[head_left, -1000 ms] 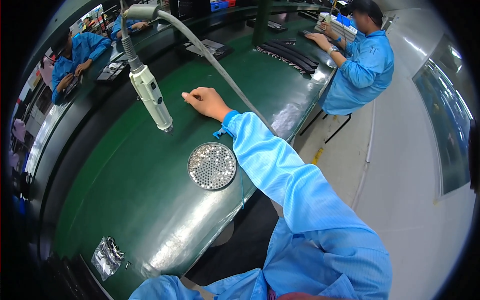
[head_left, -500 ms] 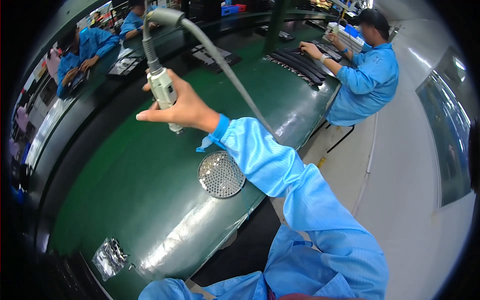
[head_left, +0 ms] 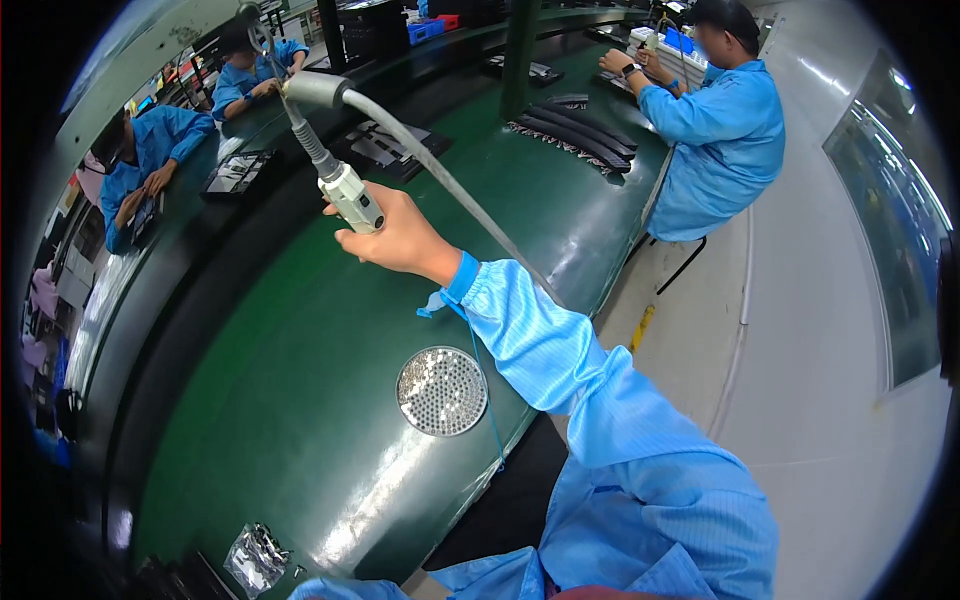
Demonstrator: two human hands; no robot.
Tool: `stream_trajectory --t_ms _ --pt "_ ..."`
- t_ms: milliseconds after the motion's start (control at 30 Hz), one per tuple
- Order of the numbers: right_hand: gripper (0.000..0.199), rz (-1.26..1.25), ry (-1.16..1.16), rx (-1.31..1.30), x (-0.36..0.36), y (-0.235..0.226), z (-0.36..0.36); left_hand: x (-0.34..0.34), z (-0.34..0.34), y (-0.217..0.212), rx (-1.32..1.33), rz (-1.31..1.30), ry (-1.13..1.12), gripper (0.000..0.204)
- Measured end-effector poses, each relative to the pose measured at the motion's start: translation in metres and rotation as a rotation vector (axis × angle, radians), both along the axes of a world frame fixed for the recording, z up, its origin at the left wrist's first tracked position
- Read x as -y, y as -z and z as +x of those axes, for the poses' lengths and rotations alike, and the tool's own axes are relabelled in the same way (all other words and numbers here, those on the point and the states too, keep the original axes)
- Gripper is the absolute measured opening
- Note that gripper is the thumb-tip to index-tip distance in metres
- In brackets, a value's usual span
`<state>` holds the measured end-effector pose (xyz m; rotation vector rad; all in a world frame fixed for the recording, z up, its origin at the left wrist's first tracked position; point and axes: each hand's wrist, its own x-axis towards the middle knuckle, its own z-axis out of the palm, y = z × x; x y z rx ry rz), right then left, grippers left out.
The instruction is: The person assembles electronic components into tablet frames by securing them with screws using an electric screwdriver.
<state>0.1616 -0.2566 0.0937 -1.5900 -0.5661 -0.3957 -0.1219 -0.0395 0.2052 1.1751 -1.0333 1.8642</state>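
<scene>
- The right hand (head_left: 400,235) is wrapped around the casing of an electric screwdriver (head_left: 352,197), thumb on the near side; the tool sits in its grip, clear above the bench. The left hand is out of view, so its state cannot be told.
- The screwdriver, one in number, looks rigid and fairly dense, though its overhead hanger probably bears part of the weight. The smooth pale casing might slip a little; the bit end, not discernible here, is likely its delicate part. The middle of the casing, below the coiled sleeve, seems the best hold.
- One thick grey cable (head_left: 450,180), probably stiff, arcs above the hand and passes down to its right.
- At the wrist is one blue wrist strap (head_left: 462,277), with one thin, limp-looking cord.
- Nearer the body than the hand lies one round perforated tray (head_left: 440,412), its small pale and silver pieces too many to count.
- Farther toward the body and left of the hand lies one clear plastic bag (head_left: 257,558) of metal parts, one loose piece beside it.
- Beyond the hand is one black tray (head_left: 408,170) with pale flat parts; ahead and right, several curved black strips (head_left: 575,135), overlapping too much to count.
- Farthest out sit three co-workers: one right of the hand (head_left: 715,120), two left.
</scene>
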Motion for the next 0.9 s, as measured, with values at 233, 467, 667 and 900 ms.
stream_trajectory --t_ms 233,467,667,900 --pt "0.018 0.055 0.142 -0.087 0.053 0.01 0.014 0.018 0.179 0.144 -1.011 -0.203 -0.266 0.021" --pt "0.033 0.033 0.133 -0.033 0.032 -0.001 0.003 -0.014 0.198 0.194 -1.233 -0.198 -0.314 0.024" --pt "0.034 0.114 -0.018 -0.138 0.035 0.005 -0.005 0.009 0.237 0.2 -1.36 -0.235 -0.181 0.02" --pt "0.024 -0.058 0.179 0.357 0.013 0.001 -0.012 0.059 0.485 0.236 -1.712 0.254 0.111 0.058"
